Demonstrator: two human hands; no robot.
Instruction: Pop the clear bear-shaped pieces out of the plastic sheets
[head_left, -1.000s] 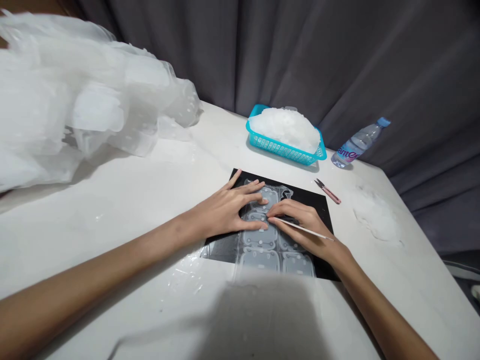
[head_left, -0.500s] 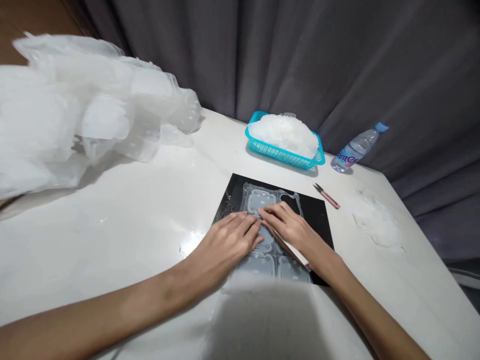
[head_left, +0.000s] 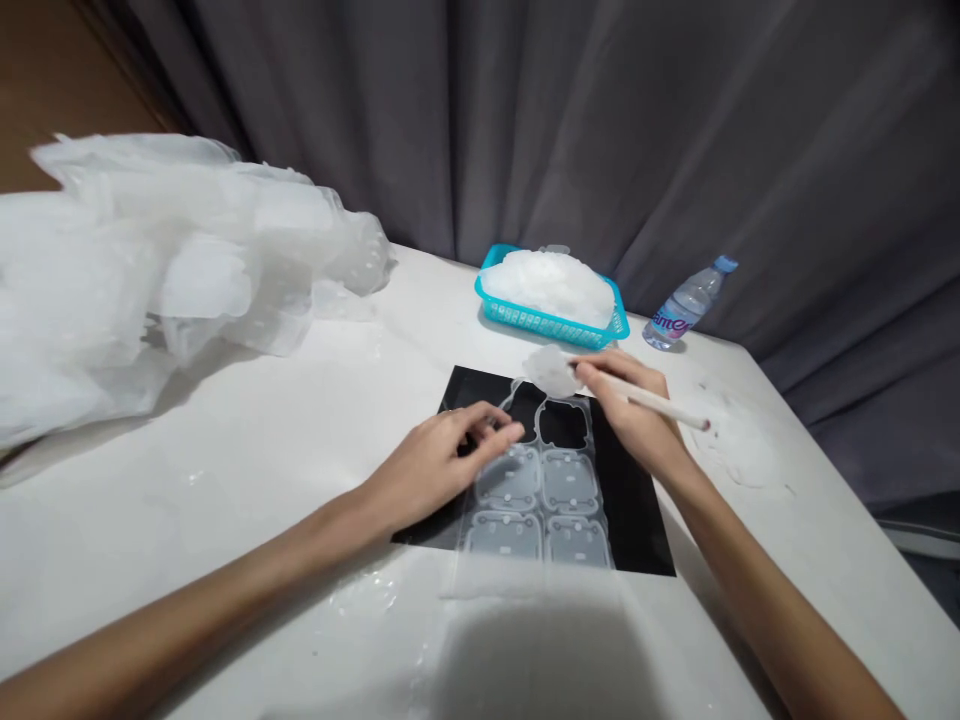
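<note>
A translucent plastic sheet [head_left: 569, 481] with rounded-square panels lies on a black mat [head_left: 637, 505]. Two panel openings at its far end are empty, showing black. My right hand [head_left: 628, 405] is closed on a slim white pen-like tool [head_left: 667, 405], whose tip is hidden. At the same fingertips is a loose translucent plastic piece [head_left: 551, 370], raised over the mat's far edge. Over the sheet's left side is my left hand [head_left: 457, 445], fingers loosely curved and apart, holding nothing I can see.
A blue basket [head_left: 525, 319] heaped with white translucent pieces stands at the back. Right of it is a water bottle [head_left: 686, 308]. Crumpled translucent plastic [head_left: 202, 260] piles up on the left, and clear scraps [head_left: 739, 440] lie at right. A grey curtain [head_left: 525, 120] hangs behind.
The plastic piece has come out of the sheet and moved up toward the basket with my right hand. My left hand has drawn slightly left and its fingers have lifted. My right hand now hides the snips.
</note>
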